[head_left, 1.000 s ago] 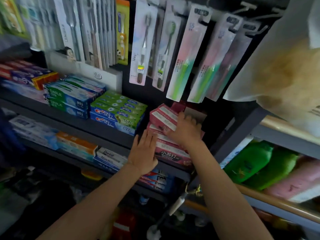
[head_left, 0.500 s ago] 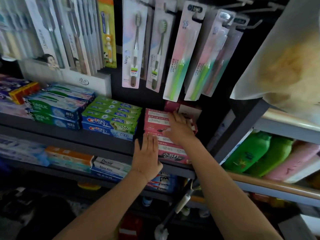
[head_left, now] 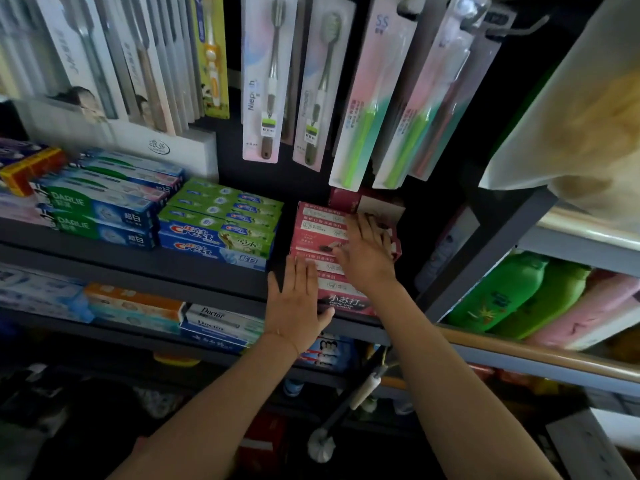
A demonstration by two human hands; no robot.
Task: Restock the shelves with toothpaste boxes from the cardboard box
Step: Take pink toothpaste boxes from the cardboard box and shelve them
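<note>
The pink toothpaste boxes [head_left: 322, 233] sit stacked on the shelf [head_left: 194, 268]. The left hand [head_left: 294, 303] lies flat against the stack's front, and the right hand [head_left: 365, 252] rests spread on top. They look light, stiff and crushable; best held by the long sides.

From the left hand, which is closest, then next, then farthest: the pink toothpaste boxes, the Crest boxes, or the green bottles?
1. Pink toothpaste boxes: right beside the left hand, whose fingers reach the stack's front left edge.
2. Crest boxes: up and to its left, same shelf.
3. Green bottles: far off to the right, on the next rack.
</note>
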